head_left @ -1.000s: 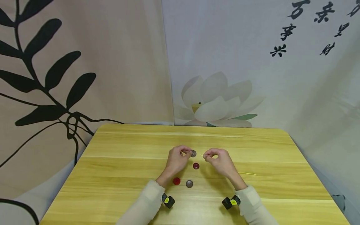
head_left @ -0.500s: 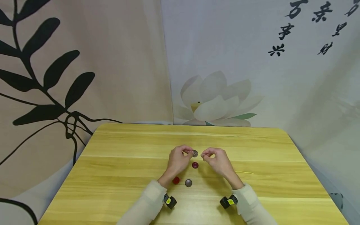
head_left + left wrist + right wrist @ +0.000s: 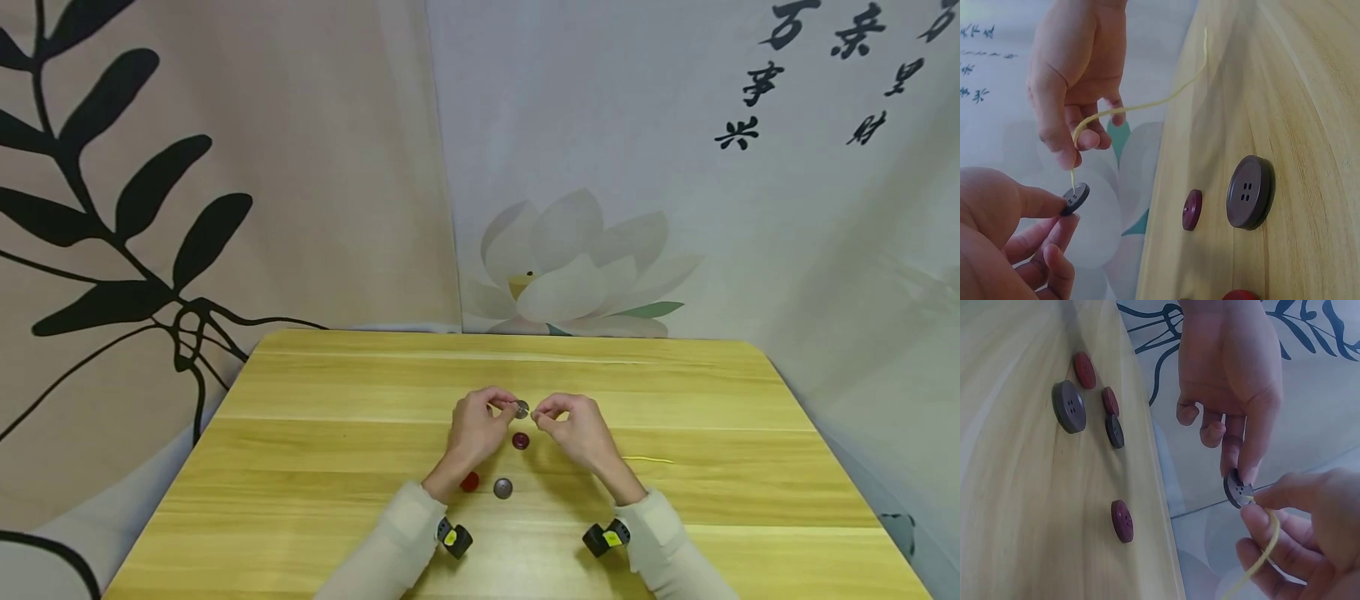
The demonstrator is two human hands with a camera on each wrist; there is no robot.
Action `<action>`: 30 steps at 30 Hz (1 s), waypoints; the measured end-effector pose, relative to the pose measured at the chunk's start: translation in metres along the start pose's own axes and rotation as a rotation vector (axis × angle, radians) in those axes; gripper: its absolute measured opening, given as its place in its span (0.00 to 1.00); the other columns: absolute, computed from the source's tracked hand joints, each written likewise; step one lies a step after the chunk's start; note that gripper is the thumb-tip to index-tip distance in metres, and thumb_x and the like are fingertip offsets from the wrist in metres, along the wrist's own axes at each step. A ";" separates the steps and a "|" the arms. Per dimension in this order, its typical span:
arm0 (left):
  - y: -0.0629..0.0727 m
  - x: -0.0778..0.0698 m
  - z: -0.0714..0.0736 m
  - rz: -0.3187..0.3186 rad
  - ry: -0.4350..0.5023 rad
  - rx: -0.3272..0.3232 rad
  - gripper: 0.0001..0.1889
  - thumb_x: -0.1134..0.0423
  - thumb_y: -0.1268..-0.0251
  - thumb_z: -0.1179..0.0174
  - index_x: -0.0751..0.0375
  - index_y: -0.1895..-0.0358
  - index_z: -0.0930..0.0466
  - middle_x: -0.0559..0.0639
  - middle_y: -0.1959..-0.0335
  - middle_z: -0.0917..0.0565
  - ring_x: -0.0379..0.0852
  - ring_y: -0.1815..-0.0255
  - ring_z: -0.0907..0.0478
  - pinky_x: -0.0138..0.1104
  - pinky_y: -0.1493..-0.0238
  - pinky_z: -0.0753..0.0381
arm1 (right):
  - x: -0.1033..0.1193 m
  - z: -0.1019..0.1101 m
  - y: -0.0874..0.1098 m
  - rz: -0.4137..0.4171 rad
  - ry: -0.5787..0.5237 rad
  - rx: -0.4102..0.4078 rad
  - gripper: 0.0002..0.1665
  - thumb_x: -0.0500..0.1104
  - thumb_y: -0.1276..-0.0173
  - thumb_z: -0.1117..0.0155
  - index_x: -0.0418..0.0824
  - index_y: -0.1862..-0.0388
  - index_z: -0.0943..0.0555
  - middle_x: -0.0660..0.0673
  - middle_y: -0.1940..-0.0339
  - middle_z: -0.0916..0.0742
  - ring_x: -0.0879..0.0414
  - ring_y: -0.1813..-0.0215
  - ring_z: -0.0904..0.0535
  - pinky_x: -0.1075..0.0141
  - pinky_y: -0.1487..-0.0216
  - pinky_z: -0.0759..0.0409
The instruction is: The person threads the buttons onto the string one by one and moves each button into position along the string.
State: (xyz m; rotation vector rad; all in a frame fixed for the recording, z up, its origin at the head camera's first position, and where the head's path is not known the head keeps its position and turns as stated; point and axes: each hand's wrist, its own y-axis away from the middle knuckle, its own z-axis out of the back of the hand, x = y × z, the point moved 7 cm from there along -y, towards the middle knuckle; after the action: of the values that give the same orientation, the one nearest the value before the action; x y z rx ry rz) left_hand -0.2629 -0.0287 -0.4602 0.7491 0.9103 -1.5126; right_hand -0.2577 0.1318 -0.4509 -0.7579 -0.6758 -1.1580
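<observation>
At lower left of the left wrist view, the left hand (image 3: 1000,219) is pinching a dark button (image 3: 1079,202) by its rim, seemingly to leave its holes exposed. Above, the right hand (image 3: 1075,72) is pinching a yellow thread (image 3: 1147,105) near its end, likely for control; whether its tip is sitting inside a hole is unclear.

Held button (image 3: 1077,199) is dark grey, string (image 3: 1147,105) yellow; bench (image 3: 337,467) yellow wood-grain, sleeves (image 3: 382,542) cream; beige backdrop (image 3: 322,167) carries black leaf print.

Smooth plastic-looking buttons (image 3: 1249,206), matt string (image 3: 1274,529), faintly glossy wood-grain tabletop (image 3: 337,417), matt cloth backdrop (image 3: 360,167)
</observation>
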 end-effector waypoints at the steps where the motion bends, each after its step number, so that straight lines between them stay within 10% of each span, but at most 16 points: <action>1: 0.000 -0.001 0.000 -0.003 -0.001 -0.001 0.02 0.63 0.36 0.35 0.53 0.64 0.13 0.43 0.71 0.15 0.38 0.84 0.35 0.28 0.85 0.40 | 0.000 0.000 0.000 0.000 -0.002 -0.001 0.03 0.35 0.36 0.31 0.40 0.70 0.14 0.51 0.75 0.14 0.56 0.71 0.24 0.70 0.74 0.30; 30: 0.003 -0.005 0.000 -0.055 -0.011 -0.021 0.02 0.64 0.38 0.34 0.55 0.65 0.12 0.45 0.73 0.15 0.36 0.86 0.37 0.28 0.84 0.40 | 0.000 -0.007 -0.001 -0.017 0.000 0.004 0.04 0.35 0.36 0.32 0.41 0.70 0.15 0.51 0.75 0.16 0.55 0.75 0.26 0.69 0.77 0.31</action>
State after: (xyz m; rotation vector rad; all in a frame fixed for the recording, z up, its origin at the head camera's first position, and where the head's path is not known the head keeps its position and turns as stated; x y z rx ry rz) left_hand -0.2598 -0.0266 -0.4562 0.7048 0.9438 -1.5519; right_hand -0.2580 0.1259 -0.4542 -0.7504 -0.6859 -1.1718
